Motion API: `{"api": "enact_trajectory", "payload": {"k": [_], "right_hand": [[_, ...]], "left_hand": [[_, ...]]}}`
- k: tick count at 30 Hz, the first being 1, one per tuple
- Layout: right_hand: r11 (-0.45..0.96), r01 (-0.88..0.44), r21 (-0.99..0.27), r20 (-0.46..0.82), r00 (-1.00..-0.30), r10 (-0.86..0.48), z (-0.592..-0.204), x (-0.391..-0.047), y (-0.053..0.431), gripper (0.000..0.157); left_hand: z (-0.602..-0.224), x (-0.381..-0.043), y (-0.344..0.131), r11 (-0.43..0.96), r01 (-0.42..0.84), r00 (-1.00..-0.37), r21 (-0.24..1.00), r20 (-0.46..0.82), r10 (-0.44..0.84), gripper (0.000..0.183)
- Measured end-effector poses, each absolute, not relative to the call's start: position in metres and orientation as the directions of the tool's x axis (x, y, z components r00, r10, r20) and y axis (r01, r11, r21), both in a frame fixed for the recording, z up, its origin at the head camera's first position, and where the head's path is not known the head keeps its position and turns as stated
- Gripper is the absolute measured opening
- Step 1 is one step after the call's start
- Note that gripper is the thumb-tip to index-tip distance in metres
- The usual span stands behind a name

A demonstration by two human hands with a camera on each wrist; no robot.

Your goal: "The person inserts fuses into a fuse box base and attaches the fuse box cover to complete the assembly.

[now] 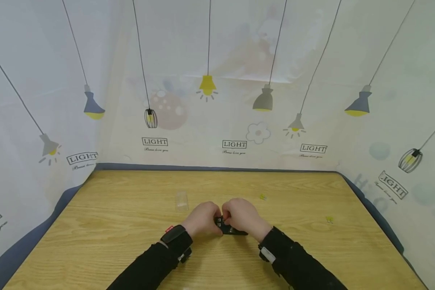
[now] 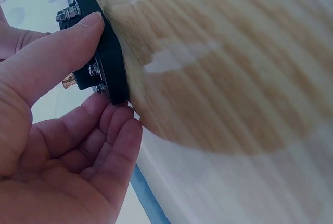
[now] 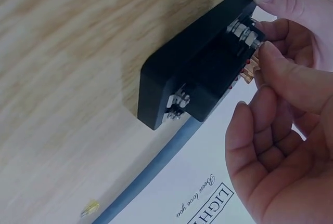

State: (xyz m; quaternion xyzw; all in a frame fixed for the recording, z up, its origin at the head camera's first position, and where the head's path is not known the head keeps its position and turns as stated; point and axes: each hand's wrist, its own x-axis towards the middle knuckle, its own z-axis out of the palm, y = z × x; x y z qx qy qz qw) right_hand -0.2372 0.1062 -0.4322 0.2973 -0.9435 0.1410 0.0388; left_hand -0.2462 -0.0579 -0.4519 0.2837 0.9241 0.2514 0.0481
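Note:
A black terminal block with metal screw studs lies on the wooden table, between both hands. My left hand grips its left end, the thumb on top and the other fingers curled by the end. My right hand is curled over the block's upper side. Near the studs, the right thumb and fingers close in on a small copper-coloured piece, which they partly hide. At the block's other end, more screws show uncovered.
A clear plastic piece lies beyond my left hand. Two small yellow-green bits rest on the table, one bit past my right hand and another bit farther right. Printed fabric walls stand round the back and sides.

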Motion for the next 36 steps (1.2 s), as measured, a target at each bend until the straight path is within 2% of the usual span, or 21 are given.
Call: {"api": "enact_trajectory", "payload": {"k": [12, 27, 36], "right_hand": [[0.78, -0.575, -0.248, 0.14, -0.818, -0.558, -0.433, -0.24, 0.104, 0.02], [0.749, -0.581, -0.318, 0.104, -0.807, -0.581, -0.43, -0.239, 0.116, 0.009], [0.797, -0.482, -0.364, 0.073, -0.868, -0.492, -0.422, -0.245, 0.143, 0.022]], "left_hand": [[-0.45, -0.246, -0.059, 0.701, 0.509, -0.828, 0.5, 0.061, 0.558, 0.023], [-0.452, -0.247, -0.058, 0.707, 0.507, -0.829, 0.493, 0.052, 0.557, 0.025], [-0.45, -0.245, -0.058, 0.743, 0.476, -0.848, 0.47, 0.023, 0.529, 0.035]]}}
